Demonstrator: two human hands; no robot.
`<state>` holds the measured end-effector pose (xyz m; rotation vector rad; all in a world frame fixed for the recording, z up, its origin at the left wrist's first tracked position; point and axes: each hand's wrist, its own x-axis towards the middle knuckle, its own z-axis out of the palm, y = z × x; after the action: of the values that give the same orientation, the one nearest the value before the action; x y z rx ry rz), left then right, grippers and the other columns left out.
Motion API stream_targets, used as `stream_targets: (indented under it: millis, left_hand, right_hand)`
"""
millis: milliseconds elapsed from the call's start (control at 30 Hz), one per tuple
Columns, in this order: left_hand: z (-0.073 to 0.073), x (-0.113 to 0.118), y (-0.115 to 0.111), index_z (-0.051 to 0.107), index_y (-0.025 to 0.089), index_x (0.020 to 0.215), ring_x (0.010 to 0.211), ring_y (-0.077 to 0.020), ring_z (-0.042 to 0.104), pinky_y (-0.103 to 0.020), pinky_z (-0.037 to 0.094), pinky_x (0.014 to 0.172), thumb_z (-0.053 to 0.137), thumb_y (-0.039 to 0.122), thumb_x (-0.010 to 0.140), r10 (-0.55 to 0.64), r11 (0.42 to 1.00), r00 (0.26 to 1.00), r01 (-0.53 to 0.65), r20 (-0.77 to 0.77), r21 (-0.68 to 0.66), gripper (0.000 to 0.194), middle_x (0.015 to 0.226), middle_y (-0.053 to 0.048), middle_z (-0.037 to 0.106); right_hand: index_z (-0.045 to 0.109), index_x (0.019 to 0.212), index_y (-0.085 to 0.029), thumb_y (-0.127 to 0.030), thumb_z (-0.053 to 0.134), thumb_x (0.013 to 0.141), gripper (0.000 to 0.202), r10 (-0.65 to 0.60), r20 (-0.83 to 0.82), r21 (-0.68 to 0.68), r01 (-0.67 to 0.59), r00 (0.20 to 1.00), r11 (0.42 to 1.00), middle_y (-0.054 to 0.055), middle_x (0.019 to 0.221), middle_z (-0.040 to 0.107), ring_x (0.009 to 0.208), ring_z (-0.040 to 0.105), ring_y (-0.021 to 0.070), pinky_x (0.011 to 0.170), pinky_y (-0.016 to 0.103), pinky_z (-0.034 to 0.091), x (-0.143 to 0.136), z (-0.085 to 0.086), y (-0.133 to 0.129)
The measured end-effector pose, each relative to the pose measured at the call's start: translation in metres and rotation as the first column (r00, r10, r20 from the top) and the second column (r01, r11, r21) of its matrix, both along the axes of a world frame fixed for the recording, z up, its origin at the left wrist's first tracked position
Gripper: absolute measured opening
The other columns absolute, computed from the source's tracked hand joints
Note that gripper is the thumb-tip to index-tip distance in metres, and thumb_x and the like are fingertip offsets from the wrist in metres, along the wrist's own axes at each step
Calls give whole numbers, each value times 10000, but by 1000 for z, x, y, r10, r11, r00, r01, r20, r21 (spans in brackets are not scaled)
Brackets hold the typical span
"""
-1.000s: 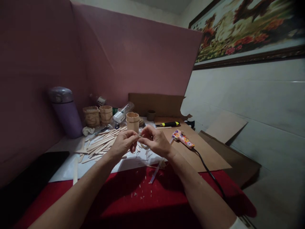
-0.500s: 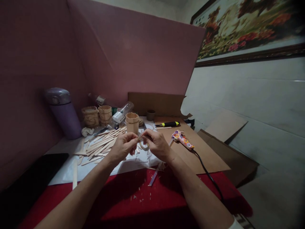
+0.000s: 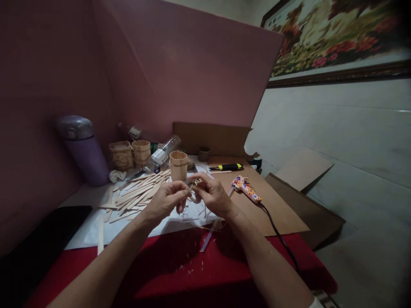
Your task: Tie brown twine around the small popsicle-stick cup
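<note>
Red cloth [image 3: 160, 273] covers the near part of the table, and above its far edge two bare hands meet. On the left hand [image 3: 170, 197], thumb and forefinger are pinched together at the edge of a small coil of cord [image 3: 193, 185], the other fingers curling loosely below. The right hand [image 3: 212, 196] has its thumb and fingers bent round the same coil, nearly closed on it. So the coil sits between the fingertips, raised over white paper [image 3: 80, 233]; its finer strands are too small to make out.

Just behind the hands stands an upright wooden cup [image 3: 178, 169] with a scalloped rim and a band around it. A ball of twine [image 3: 190, 163] lies beside the cup, partly hidden, and a small dark pot [image 3: 203, 154] stands farther back. To the left, flat wooden sticks [image 3: 141, 194] lie in a loose, overlapping heap on the paper. Beyond them are two more wooden cups, a tilted clear plastic bottle [image 3: 166, 149] and a purple tumbler [image 3: 85, 158].

On the right, a flowered glue gun [image 3: 245, 188] rests on a cardboard sheet [image 3: 272, 214], its black cord trailing toward the table's edge. A yellow-and-black cutter [image 3: 227, 167] lies behind it. Nearer, a translucent glue stick [image 3: 209, 238] reaches onto the cloth.
</note>
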<state>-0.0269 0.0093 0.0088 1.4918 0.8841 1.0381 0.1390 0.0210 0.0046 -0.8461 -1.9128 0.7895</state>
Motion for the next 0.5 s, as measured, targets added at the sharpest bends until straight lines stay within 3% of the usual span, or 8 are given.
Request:
stream_targets:
  millis: [100, 300, 500]
  left_hand:
    - [-1, 0, 1, 568, 148, 656, 386, -83, 460, -215, 354, 423, 602, 302, 734, 20, 999, 1000, -19, 15, -32, 176, 459, 31, 522]
    - [-2, 0, 2, 544, 158, 629, 371, -83, 440, -214, 326, 416, 579, 271, 729, 37, 998, 999, -35, 26, -53, 155, 426, 35, 505]
    - [-2, -1, 1, 542, 159, 638, 366, -80, 440, -211, 312, 416, 572, 290, 734, 45, 998, 999, -46, -25, -52, 164, 430, 33, 516]
  right_hand:
    - [500, 854, -197, -197, 492, 844, 13, -35, 5, 35, 35, 999, 999, -56, 544, 540, 471, 488, 82, 495, 197, 380, 1, -1, 0]
    - [506, 1007, -200, -105, 458, 826, 210, -57, 102, 122, 45, 993, 992, -47, 587, 577, 528, 537, 92, 568, 208, 409, 1, 1, -1]
    - [516, 826, -186, -119, 463, 831, 84, -41, 130, 94, 29, 991, 995, -35, 563, 569, 498, 518, 86, 536, 199, 398, 2, 1, -1]
